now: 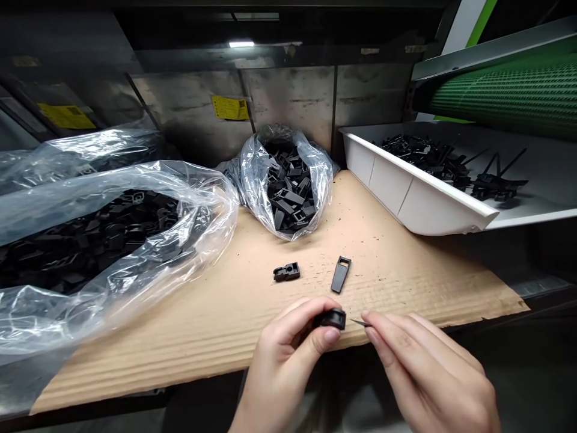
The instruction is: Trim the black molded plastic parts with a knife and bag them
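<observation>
Close together over the near edge of the cardboard sheet (pixel 202 313), both hands meet fingertip to fingertip. The left hand (pixel 288 355) comes up from below with its fingers curled, thumb and forefinger closed around a small black part (pixel 332 318) held just off the cardboard. The right hand (pixel 428 373) reaches in from the right, palm down and fingers nearly straight, its tips pinched on a thin dark sliver (pixel 359 323) that points at the part; it is too small to tell whether the two touch.

Just beyond the hands, a black clip (pixel 286 272) and a flat black tab (pixel 340 274) lie loose on the cardboard, near each other but apart. Farther beyond them sits an open clear bag (pixel 315 162) of black pieces. A larger plastic bag (pixel 180 252) sprawls well to the left of the left hand, and a white tray (pixel 419 198) with more black pieces stands beyond the right hand.
</observation>
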`<state>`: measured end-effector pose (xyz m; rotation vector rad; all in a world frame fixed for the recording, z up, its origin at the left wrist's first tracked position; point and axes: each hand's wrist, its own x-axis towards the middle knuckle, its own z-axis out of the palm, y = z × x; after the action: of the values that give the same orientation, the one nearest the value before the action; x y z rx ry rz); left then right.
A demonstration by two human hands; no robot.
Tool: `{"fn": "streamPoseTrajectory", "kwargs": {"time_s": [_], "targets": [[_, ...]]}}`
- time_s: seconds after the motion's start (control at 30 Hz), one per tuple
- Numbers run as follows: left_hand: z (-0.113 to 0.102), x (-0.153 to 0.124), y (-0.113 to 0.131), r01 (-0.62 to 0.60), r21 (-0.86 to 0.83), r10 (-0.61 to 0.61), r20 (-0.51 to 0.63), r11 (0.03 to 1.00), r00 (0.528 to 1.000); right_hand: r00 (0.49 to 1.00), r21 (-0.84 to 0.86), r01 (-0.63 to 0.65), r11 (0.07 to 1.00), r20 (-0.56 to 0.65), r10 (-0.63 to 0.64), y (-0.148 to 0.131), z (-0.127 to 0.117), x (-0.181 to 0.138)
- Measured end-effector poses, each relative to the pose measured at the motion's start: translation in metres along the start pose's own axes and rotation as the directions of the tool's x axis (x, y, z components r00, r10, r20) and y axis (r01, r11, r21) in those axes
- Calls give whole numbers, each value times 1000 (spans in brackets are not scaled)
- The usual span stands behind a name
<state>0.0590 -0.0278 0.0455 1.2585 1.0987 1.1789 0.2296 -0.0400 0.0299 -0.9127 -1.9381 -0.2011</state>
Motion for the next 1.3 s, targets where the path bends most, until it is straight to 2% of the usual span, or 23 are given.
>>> {"fn": "streamPoseTrajectory", "kwargs": {"time_s": [0.07, 0.23, 0.3, 0.4, 0.6, 0.67, 0.7, 0.73, 0.77, 0.83, 0.87, 0.9, 0.93, 0.97, 1.0, 1.03, 1.07, 1.1, 1.13, 1.17, 1.23, 1.3], "targets": [[-2, 1, 2, -54, 46, 55, -5, 997, 998, 1000, -42, 7, 999, 17, -6, 0, 2, 2], [-3, 2, 2, -74, 19, 73, 32, 997, 997, 997, -29, -23, 999, 76, 25, -1, 5, 6], [-4, 3, 1, -108, 4, 107, 63, 994, 992, 988, 81, -117, 990, 114, 107, -1, 5, 8], [-5, 3, -1, -138, 3, 138, 80, 990, 987, 939, 248, -301, 921, 245, 241, -3, 2, 10], [-5, 3, 0, -149, 11, 147, 93, 989, 985, 904, 311, -370, 876, 336, 263, -6, -1, 9], [-4, 3, 1, -162, 12, 160, 110, 987, 981, 878, 347, -426, 835, 382, 290, -4, -3, 12], [-4, 3, 1, -167, 12, 165, 124, 986, 979, 845, 375, -485, 790, 434, 312, -2, -4, 15], [-4, 3, 2, -172, 14, 168, 136, 985, 976, 790, 408, -566, 717, 516, 330, 0, -6, 18], [-4, 4, 2, -176, 21, 171, 142, 984, 975, 710, 434, -662, 611, 625, 325, 1, -8, 21], [-5, 5, 2, -173, 44, 166, 131, 984, 977, 524, 437, -836, 332, 815, 246, 4, -13, 25], [-5, 5, 2, -170, 57, 162, 117, 984, 980, 463, 428, -883, 195, 861, 209, 5, -16, 25], [-5, 5, 2, -165, 69, 158, 101, 984, 982, 438, 430, -899, 85, 877, 197, 5, -18, 24], [-6, 5, 2, -156, 76, 149, 91, 985, 985, 443, 451, -892, 20, 868, 225, 6, -20, 21], [-6, 5, 2, -140, 80, 133, 85, 987, 987, 475, 493, -870, 17, 829, 295, 6, -22, 18], [-5, 4, 1, -121, 83, 115, 74, 989, 991, 530, 542, -836, 88, 753, 390, 6, -23, 13], [-5, 3, 0, -100, 87, 95, 60, 991, 994, 606, 572, -787, 232, 643, 469, 7, -22, 9], [-5, 2, -1, -73, 90, 70, 41, 993, 997, 698, 559, -714, 422, 514, 499, 7, -22, 5], [-4, 2, -2, -53, 92, 51, 22, 994, 998, 795, 503, -607, 615, 387, 467, 8, -20, 2], [-3, 1, -2, -41, 93, 41, 3, 995, 999, 867, 416, -493, 764, 304, 394, 9, -19, 0], [-2, 1, -2, -34, 90, 36, -14, 995, 999, 911, 333, -393, 857, 272, 311, 9, -17, -1], [0, 1, -1, -36, 78, 37, -19, 996, 999, 924, 229, -301, 926, 311, 224, 7, -14, -1], [1, 1, 1, -42, 66, 43, -9, 997, 999, 901, 179, -319, 931, 360, 240, 4, -12, 1]]}}
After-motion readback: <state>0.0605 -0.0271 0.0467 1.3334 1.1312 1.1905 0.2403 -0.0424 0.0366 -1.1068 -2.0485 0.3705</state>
